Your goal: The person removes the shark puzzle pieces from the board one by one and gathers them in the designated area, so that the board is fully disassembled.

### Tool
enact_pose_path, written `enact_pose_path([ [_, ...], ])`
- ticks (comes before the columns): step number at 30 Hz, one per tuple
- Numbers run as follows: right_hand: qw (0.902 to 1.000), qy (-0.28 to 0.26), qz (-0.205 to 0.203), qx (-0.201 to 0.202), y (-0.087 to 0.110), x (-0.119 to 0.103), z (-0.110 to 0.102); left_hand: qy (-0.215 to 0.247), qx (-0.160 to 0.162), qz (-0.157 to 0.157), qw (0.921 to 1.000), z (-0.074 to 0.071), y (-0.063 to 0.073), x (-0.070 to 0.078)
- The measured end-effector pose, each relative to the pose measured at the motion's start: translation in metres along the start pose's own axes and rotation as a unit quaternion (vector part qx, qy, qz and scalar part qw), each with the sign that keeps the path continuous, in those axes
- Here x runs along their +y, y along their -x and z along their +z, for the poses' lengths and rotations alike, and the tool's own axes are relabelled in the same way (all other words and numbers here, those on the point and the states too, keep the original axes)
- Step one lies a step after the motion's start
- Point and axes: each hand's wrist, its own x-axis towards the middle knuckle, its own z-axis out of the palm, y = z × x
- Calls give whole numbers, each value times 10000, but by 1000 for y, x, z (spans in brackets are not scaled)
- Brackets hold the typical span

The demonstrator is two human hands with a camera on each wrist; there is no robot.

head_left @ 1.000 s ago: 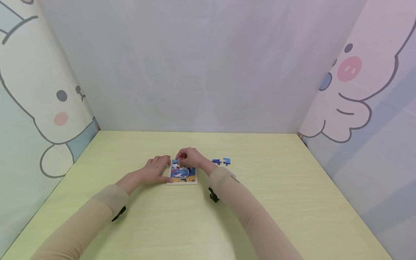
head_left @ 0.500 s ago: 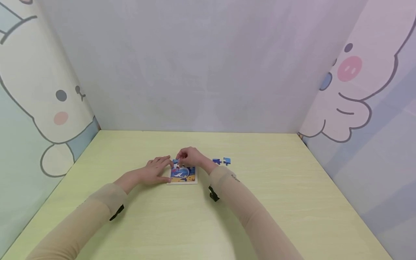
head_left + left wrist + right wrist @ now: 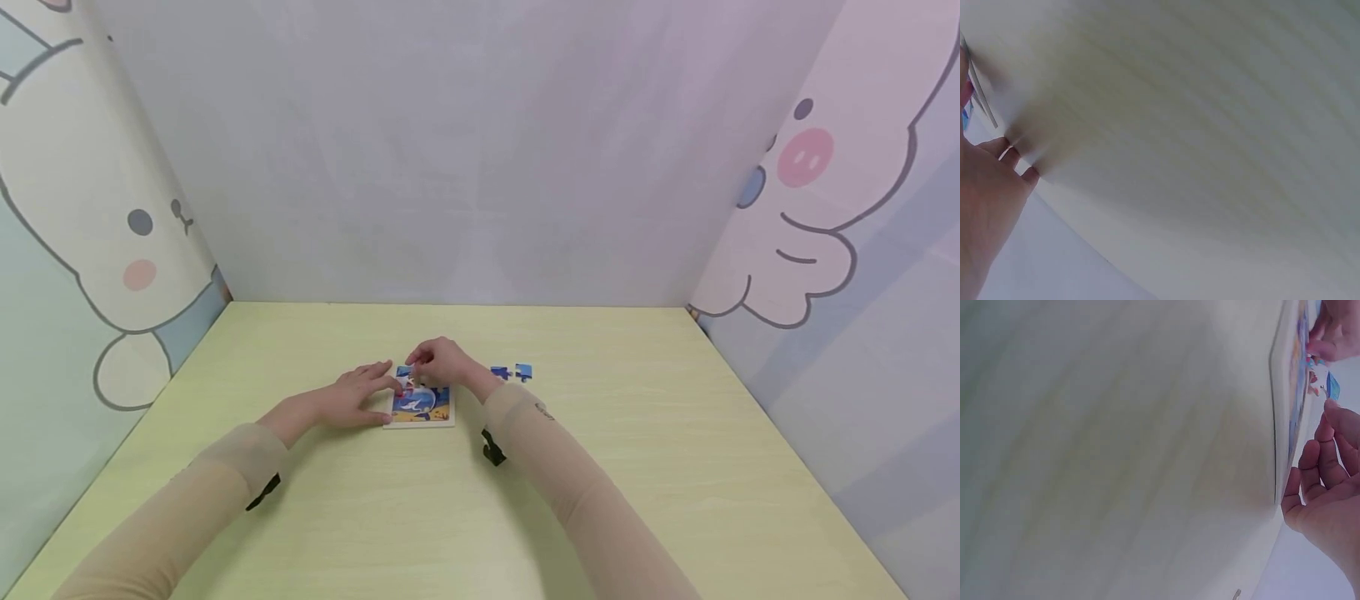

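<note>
A jigsaw puzzle with a blue sea picture lies in a thin white-edged tray on the table. My right hand is over its far part, thumb and fingertips pinching a blue-and-white puzzle piece that stands tilted above the tray in the right wrist view. My left hand lies at the tray's left side, fingers spread. Its index finger reaches over onto the picture, and its thumb is at the near left corner. In the left wrist view, several left fingertips touch the table.
Two loose puzzle pieces, a dark blue one and a lighter blue one, lie right of the tray behind my right wrist. The pale yellow table ends at a plain back curtain, with cartoon-printed curtains at both sides.
My left index finger has moved from the tray's left edge onto the picture, and the left forearm has shifted slightly left. My right hand has stayed nearly in place.
</note>
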Motion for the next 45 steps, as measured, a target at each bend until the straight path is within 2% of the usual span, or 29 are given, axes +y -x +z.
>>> enact_pose_path([
  [5,9999,-140,25,-9,-1,4,-3,117,-39,80,9999,-2,3,1],
  [10,9999,-126,-74,28,0,7,-8,141,69,169,9997,0,3,1],
  [19,9994,99,-313,102,13,4,-36,181,152,277,9993,3,1,-2],
  [23,9993,205,-307,118,19,9,-47,139,140,208,9996,2,0,0],
  [30,9986,449,-151,251,25,27,-61,180,204,171,9995,1,0,3],
  [35,9983,416,64,392,30,40,-67,173,239,210,9993,0,3,6],
  [45,9968,316,491,555,39,63,-68,93,217,232,9995,2,3,5],
])
